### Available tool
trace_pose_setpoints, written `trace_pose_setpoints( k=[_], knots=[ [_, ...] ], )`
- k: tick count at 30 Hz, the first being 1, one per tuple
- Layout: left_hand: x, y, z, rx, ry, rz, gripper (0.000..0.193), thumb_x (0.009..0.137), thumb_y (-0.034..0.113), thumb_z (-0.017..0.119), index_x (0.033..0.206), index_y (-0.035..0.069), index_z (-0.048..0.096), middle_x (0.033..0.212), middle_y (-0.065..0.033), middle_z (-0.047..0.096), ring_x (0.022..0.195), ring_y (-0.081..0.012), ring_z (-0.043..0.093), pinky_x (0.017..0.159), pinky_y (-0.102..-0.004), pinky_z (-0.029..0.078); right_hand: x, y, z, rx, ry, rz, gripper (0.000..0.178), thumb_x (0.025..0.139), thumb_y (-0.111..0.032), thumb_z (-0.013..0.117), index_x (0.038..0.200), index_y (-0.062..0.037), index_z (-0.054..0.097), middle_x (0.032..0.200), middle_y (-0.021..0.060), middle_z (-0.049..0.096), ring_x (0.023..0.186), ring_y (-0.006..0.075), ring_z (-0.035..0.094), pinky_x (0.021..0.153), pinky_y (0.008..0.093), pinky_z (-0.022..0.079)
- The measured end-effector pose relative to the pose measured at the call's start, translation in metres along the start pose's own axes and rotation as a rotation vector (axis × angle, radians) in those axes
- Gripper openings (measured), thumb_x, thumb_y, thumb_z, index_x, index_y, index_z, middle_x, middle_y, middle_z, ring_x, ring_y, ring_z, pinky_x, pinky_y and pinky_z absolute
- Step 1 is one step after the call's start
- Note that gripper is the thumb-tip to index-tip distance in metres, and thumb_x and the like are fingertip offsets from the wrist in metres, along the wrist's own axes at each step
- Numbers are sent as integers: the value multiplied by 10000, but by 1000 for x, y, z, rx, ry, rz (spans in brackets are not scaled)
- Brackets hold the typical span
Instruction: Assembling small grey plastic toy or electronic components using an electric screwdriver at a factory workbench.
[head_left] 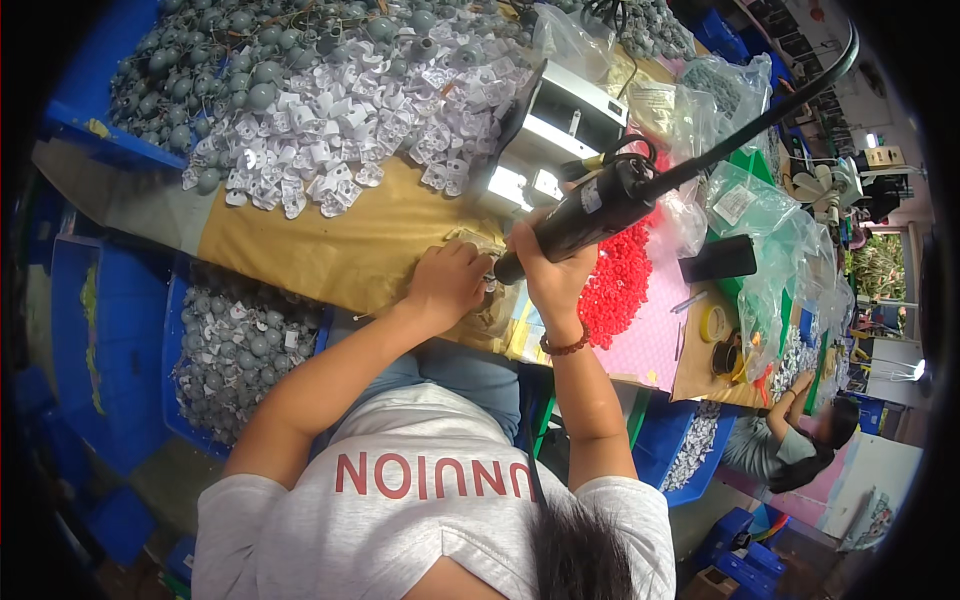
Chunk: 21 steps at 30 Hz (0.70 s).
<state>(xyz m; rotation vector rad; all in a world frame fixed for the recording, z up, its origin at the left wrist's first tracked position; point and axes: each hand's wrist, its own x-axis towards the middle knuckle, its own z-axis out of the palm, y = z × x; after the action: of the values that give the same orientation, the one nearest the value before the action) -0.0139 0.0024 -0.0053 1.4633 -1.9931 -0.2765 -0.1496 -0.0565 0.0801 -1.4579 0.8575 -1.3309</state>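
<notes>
My right hand point(556, 275) is wrapped around a black electric screwdriver point(598, 208), which has a thick cable running up to the right. The tool tilts down to the left, its tip end close to my left hand. On the worktable, my left hand point(447, 280) has its fingers curled together over a small thing beside a brownish, see-through patch point(490, 318) at the table edge. My fingers hide what they hold. A white box-shaped device point(570, 115) with a dark opening stands just beyond the screwdriver. Small red parts point(620, 285) lie in a pile right of my right hand.
White plastic parts point(320, 150) and grey round parts point(262, 95) heap at the back left. Below the edge stands a blue bin point(172, 375) of grey parts. A black phone point(718, 260), yellow tape point(713, 323) and plastic bags point(770, 210) lie right. Another person point(770, 445) works farther right.
</notes>
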Motion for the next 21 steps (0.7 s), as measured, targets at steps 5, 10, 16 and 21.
trace_pose_setpoints(
  k=[5,10,16,21],
  knots=[
    [0,1,-3,-9,-21,-17,260,715,154,726,943,106,611,895,-58,586,932,-285,594,744,-429,483,-4,-4,-2,-95,-59,-2,577,814,107,673,1312,12,397,832,65,631,715,154,632,695,300,533],
    [1,0,-7,-71,-67,-43,269,717,148,735,947,137,595,941,-43,576,989,-263,581,775,-429,468,-32,12,-3,54,-21,-41,407,826,92,646,1185,21,467,834,81,611,772,158,618,715,292,515],
    [1,0,-8,-108,-20,-33,284,702,122,739,948,131,598,907,-59,563,952,-286,578,759,-429,473,-41,7,3,65,-54,36,158,842,82,609,953,-5,538,810,76,603,733,154,587,707,297,497],
    [2,-1,-8,-116,-22,-53,286,712,125,741,962,132,603,923,-62,565,964,-289,576,770,-433,474,-36,5,0,41,-118,24,162,839,88,597,957,-6,537,795,74,601,733,158,587,721,310,501]
  ],
)
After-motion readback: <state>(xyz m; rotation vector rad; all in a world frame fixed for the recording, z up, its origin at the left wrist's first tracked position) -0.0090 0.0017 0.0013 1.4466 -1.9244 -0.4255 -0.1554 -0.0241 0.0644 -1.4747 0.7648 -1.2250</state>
